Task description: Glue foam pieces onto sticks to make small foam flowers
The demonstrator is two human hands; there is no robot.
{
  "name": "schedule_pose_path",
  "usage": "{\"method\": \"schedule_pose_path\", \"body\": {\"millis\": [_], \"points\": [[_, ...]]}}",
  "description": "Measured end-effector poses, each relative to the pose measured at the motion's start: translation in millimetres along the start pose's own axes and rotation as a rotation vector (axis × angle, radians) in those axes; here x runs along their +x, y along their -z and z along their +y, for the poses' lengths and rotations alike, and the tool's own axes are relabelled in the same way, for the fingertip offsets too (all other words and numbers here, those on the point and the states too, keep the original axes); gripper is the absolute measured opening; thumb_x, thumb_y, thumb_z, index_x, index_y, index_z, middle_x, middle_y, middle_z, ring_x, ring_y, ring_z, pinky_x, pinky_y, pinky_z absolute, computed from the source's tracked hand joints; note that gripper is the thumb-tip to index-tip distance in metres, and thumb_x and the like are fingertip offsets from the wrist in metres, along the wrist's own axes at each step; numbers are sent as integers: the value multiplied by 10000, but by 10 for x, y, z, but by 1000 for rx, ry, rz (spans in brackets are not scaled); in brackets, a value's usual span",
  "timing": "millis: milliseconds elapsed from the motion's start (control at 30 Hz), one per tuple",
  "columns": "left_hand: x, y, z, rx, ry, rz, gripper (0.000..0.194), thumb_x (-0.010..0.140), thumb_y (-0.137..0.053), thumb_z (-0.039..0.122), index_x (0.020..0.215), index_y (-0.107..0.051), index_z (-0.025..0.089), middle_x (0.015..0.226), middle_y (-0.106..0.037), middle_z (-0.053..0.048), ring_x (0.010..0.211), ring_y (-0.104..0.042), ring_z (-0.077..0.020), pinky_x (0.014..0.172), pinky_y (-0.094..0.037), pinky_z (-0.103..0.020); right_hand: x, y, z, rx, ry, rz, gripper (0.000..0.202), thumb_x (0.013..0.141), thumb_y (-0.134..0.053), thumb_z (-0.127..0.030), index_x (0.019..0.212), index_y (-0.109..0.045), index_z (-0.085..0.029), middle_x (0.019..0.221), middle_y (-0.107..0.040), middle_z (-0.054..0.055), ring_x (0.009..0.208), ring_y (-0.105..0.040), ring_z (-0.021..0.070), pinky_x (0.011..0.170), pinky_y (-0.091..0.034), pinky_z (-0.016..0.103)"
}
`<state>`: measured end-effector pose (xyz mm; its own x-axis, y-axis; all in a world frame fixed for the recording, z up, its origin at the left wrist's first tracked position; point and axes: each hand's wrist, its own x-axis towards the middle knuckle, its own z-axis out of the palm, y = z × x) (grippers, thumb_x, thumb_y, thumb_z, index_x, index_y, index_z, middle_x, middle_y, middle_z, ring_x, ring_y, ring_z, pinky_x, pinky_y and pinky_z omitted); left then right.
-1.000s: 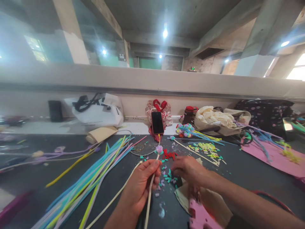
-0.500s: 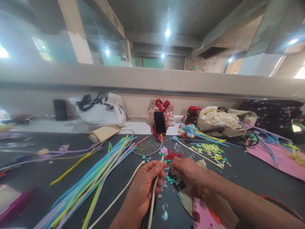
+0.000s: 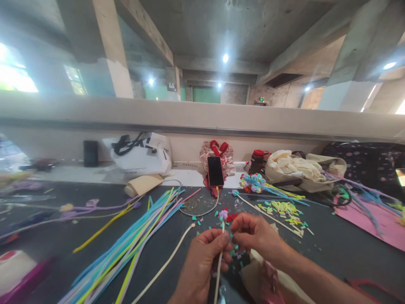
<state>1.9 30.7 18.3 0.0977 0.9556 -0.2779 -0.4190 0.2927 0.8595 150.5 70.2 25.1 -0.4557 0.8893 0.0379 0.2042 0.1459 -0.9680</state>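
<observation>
My left hand (image 3: 207, 255) pinches a cream pipe-cleaner stem (image 3: 219, 266) between thumb and fingers. At the stem's top sits a small lilac flower head (image 3: 223, 215), with a spot of red and teal beside it. Close to the right of it is my right hand (image 3: 257, 234), fingers curled inward near the left fingertips; whatever they may hold is hidden. Red cut pieces (image 3: 232, 217) lie behind the fingers, with teal and lilac pieces (image 3: 236, 253) below on the dark table. A pink tool like a glue gun (image 3: 268, 280) lies blurred under my right forearm.
On the left lies a bundle of coloured pipe cleaners (image 3: 136, 245), beside a loose cream stem (image 3: 167, 268). A phone (image 3: 215, 171) on a cable leans on a patterned bag at the back. Yellow cut pieces (image 3: 283, 209) and a finished flower bunch (image 3: 253, 182) are at right.
My right hand has lifted from the red pieces and come in beside the flower head. My left hand and stem have shifted slightly right and down in view, as the camera tilted up.
</observation>
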Motion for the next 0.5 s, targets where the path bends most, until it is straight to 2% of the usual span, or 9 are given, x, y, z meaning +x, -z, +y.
{"method": "schedule_pose_path", "body": {"millis": [167,333,500], "points": [[-21,11,19,32,10,23,190,677,-632,310,690,-554,137,489,-542,44,328,-413,-20,332,-316,-121,9,-59,-102,47,24,0,72,657,-584,-168,716,-545,-156,563,-537,-57,452,-478,52,426,-385,157],[-13,19,16,30,-22,-49,204,684,-623,318,662,-546,131,512,-543,31,368,-444,-29,357,-345,-125,6,-77,-169,37,41,0,72,648,-565,-111,707,-561,-152,560,-548,-57,464,-463,49,445,-374,158],[-48,0,18,67,-75,-67,229,728,-565,349,653,-532,135,479,-514,41,336,-411,-29,346,-339,-133,-11,-75,-157,17,13,32,8,676,-559,-151,680,-562,-145,524,-522,-58,434,-456,51,403,-355,151]]}}
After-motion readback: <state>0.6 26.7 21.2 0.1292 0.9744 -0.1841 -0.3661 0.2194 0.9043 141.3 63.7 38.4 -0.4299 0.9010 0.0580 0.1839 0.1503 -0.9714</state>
